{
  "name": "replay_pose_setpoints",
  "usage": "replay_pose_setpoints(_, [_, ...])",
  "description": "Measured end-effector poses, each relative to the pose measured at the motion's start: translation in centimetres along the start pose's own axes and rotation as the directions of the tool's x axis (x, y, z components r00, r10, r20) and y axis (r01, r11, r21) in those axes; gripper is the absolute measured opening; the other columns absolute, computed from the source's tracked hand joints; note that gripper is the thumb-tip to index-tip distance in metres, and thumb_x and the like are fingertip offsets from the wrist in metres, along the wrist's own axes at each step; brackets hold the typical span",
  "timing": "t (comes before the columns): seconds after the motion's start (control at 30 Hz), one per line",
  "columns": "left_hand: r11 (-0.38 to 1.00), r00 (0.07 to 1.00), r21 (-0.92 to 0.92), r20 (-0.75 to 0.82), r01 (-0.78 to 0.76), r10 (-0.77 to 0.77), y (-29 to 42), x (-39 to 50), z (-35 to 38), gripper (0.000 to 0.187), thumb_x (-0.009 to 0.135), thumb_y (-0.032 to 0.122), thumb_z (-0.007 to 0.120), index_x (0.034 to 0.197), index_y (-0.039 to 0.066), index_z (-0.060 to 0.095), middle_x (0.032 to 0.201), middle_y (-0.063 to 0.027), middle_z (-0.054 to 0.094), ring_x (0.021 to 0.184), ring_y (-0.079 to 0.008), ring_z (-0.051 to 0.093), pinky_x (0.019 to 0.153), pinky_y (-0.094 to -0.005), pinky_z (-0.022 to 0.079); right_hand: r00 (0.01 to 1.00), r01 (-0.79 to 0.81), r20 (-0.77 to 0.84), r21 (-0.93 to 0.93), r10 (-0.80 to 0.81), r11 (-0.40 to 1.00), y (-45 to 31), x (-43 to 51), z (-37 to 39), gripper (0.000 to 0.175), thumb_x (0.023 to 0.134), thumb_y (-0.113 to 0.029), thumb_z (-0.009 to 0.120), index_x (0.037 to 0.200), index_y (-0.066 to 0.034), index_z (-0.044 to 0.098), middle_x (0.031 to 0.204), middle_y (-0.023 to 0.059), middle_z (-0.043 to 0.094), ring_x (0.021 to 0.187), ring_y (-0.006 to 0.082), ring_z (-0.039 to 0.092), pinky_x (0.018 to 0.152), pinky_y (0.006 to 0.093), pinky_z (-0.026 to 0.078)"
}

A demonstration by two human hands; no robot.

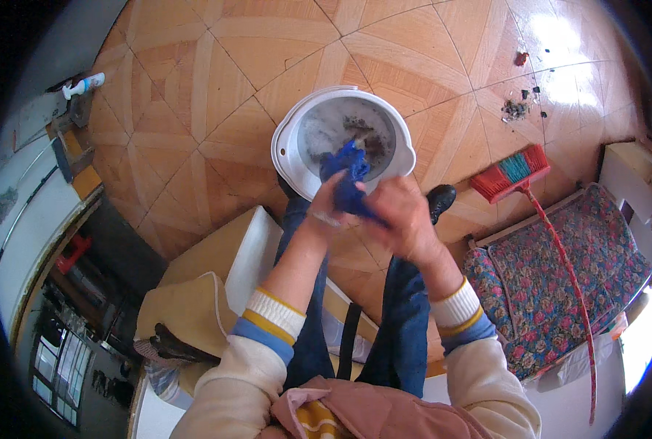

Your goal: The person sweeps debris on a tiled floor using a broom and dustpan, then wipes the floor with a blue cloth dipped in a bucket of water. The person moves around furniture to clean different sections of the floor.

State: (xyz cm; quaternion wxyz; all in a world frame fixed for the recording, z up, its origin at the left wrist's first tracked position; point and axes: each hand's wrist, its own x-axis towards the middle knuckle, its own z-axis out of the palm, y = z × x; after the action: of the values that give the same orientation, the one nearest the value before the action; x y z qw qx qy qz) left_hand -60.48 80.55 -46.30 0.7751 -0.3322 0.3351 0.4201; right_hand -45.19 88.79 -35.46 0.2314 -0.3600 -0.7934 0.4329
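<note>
A blue cloth [353, 189] is bunched between my two hands, over the near edge of a white plastic bucket [288, 159]. My left hand [328, 200] is closed around its middle. My right hand [402, 217] grips the narrower, lower end and is blurred. The cloth's upper end hangs over cloudy grey water [326, 123] with suds and dark dirt in it. Whether the cloth touches the water cannot be told.
A red and teal broom [515, 173] leans on a flower-patterned cushion [562, 274] at right. Swept debris [515, 110] lies on the tiled floor beyond it. A white spray bottle [84, 85] is at far left. My black shoe [441, 202] is beside the bucket.
</note>
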Motion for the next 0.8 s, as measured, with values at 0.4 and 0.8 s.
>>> replay_pose_setpoints(0.4, [0.984, 0.987, 0.114, -0.074, -0.137, 0.146, -4.4, -2.4, 3.5, 0.061, 0.088, 0.058, 0.052, 0.13, 0.014, 0.047, 0.119, -0.0007, 0.057, 0.108, -0.0162, 0.057, 0.092, -0.0319, 0.048, 0.662, -0.256, 0.455, 0.884, 0.596, -0.39, 7.9, -0.5, 8.5, 0.05, 0.081, -0.034, 0.068, 0.119, -0.0064, 0.051, 0.106, 0.009, 0.058, 0.1, 0.0194, 0.057, 0.089, 0.0303, 0.045])
replay_pose_setpoints(0.8, [0.157, 0.922, 0.988, -0.073, 0.013, 0.38, 0.0, 0.1, 2.9, 0.051, 0.082, 0.024, 0.064, 0.124, 0.001, 0.049, 0.108, -0.0117, 0.063, 0.101, -0.0207, 0.06, 0.085, -0.0314, 0.048, 0.641, -0.765, 0.427, 0.293, 0.638, 0.573, 11.2, 4.2, 9.7, 0.036, 0.078, -0.022, 0.066, 0.107, -0.0013, 0.064, 0.095, 0.0165, 0.066, 0.089, 0.0225, 0.063, 0.082, 0.0355, 0.048])
